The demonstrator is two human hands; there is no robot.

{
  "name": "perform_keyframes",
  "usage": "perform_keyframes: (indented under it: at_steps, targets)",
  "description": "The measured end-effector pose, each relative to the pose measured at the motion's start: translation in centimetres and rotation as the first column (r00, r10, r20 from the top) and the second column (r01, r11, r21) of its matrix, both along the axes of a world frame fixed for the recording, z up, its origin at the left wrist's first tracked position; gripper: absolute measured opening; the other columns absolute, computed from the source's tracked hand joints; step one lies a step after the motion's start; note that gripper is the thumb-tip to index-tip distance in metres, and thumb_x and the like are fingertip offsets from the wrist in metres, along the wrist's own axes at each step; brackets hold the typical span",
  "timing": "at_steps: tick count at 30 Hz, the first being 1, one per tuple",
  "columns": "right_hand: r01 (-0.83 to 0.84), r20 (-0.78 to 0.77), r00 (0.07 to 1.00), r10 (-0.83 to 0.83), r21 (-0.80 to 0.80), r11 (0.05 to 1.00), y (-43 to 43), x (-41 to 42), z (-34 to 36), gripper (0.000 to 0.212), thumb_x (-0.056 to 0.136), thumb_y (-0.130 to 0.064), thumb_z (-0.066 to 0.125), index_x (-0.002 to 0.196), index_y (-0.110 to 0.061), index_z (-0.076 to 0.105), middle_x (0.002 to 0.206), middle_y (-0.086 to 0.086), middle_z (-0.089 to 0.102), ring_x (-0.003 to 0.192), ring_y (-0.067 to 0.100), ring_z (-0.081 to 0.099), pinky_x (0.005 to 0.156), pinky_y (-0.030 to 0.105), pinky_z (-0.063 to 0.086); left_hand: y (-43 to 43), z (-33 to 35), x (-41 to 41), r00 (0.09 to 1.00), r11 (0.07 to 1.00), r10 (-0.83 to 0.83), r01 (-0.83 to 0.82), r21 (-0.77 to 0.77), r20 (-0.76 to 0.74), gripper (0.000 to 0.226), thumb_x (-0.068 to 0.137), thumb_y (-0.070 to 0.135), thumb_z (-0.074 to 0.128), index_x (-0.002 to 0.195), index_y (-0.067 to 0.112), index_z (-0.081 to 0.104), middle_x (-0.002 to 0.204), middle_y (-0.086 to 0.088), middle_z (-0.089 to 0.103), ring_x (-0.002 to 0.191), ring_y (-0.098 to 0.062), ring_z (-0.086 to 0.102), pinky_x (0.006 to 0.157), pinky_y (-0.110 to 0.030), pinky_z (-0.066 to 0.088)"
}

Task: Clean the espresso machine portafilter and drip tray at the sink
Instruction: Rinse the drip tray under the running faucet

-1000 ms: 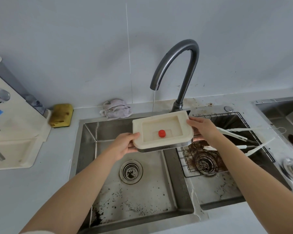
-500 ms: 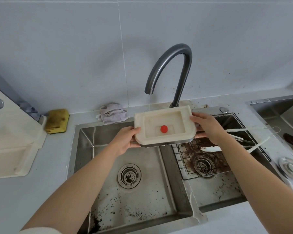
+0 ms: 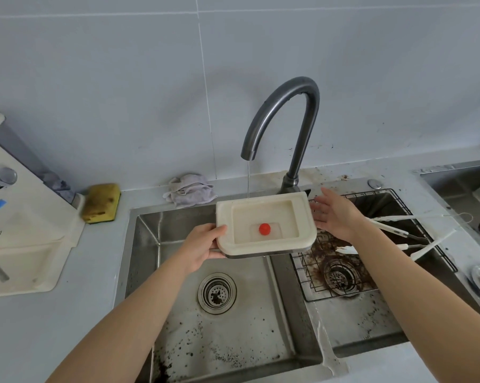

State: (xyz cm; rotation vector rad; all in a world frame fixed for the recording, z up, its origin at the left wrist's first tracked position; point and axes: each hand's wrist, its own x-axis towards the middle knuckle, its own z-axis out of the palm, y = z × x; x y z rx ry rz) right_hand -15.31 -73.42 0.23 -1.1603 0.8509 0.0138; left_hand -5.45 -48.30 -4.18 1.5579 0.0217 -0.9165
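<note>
The cream drip tray (image 3: 225,217) is in the centre of the frame, held level above the divider between the two basins, under the faucet (image 3: 302,106). The left hand (image 3: 202,248) grips its left edge, with the thumb on the rim and the fingers curled below. The right hand (image 3: 335,214) is open, with fingers straight and spread, and holds nothing. It is just beside the right edge of the tray, and I cannot tell if it touches. A thin stream of water (image 3: 248,178) falls on the far rim of the tray, not into the hollow where the red float (image 3: 264,229) sits.

The risk I see is the one-sided grip. As water collects, the tray can become heavy on the right and tip, so dirty water can spill over the wire rack (image 3: 310,286) or the wet plastic can slip into the left basin (image 3: 178,286). Water hitting the rim can also splash onto the counter behind. I cannot find the portafilter with certainty
</note>
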Motion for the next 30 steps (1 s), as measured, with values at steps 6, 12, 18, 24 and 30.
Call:
perform_keyframes:
  at_steps: [6, 12, 18, 24, 30]
  targets:
    - [0.039, 0.044, 0.998, -0.048, 0.190, 0.981, 0.0, 1.4, -0.2, 0.071, 0.098, -0.047, 0.027, 0.147, -0.001, 0.005, 0.155, 0.020, 0.015, 0.142, 0.033, 0.021, 0.114, 0.042, 0.023, 0.7, 0.0, 0.1, 0.999, 0.999, 0.036, -0.036, 0.016, 0.001, 0.009, 0.095, 0.014, 0.048, 0.093, 0.011, 0.056, 0.093, -0.011, 0.065, 0.083, -0.024, 0.064, 0.073, -0.039, 0.054]
    - [0.067, 0.121, 0.987, -0.108, 0.302, 0.951, 0.0, 2.6, 0.4, 0.072, 0.098, -0.046, 0.024, 0.146, 0.002, -0.003, 0.155, 0.023, 0.003, 0.145, 0.034, 0.006, 0.117, 0.043, 0.012, 1.2, 0.1, 0.5, 0.997, 0.996, 0.081, -0.081, 0.033, 0.018, 0.011, 0.095, 0.014, 0.048, 0.099, 0.007, 0.056, 0.095, -0.011, 0.065, 0.086, -0.025, 0.064, 0.078, -0.041, 0.053]
    - [0.064, 0.125, 0.986, -0.106, 0.300, 0.952, -0.3, 3.2, 0.6, 0.073, 0.098, -0.045, 0.022, 0.145, 0.002, -0.008, 0.153, 0.027, -0.002, 0.144, 0.037, 0.002, 0.118, 0.043, 0.007, 1.4, 0.1, 0.4, 0.995, 0.994, 0.103, -0.103, 0.033, 0.007, 0.012, 0.095, 0.014, 0.047, 0.099, 0.007, 0.056, 0.095, -0.011, 0.065, 0.085, -0.024, 0.063, 0.077, -0.040, 0.053]
    - [0.030, 0.124, 0.990, -0.071, 0.308, 0.951, -0.8, 3.3, 0.8, 0.075, 0.098, -0.046, 0.023, 0.144, 0.004, -0.011, 0.153, 0.027, -0.005, 0.144, 0.038, 0.000, 0.118, 0.043, 0.007, 1.1, 0.0, 0.1, 0.994, 0.994, 0.107, -0.107, 0.037, 0.003, 0.010, 0.095, 0.014, 0.047, 0.093, 0.011, 0.057, 0.095, -0.011, 0.065, 0.086, -0.025, 0.064, 0.079, -0.041, 0.053]
    - [0.012, 0.125, 0.990, -0.059, 0.342, 0.940, -1.2, 3.8, 1.3, 0.075, 0.099, -0.044, 0.023, 0.143, 0.006, -0.011, 0.153, 0.028, -0.005, 0.144, 0.038, 0.000, 0.117, 0.043, 0.007, 0.8, 0.0, -0.4, 0.990, 0.989, 0.140, -0.140, 0.037, 0.003, 0.011, 0.095, 0.013, 0.047, 0.092, 0.010, 0.056, 0.095, -0.012, 0.064, 0.086, -0.026, 0.063, 0.081, -0.044, 0.052]
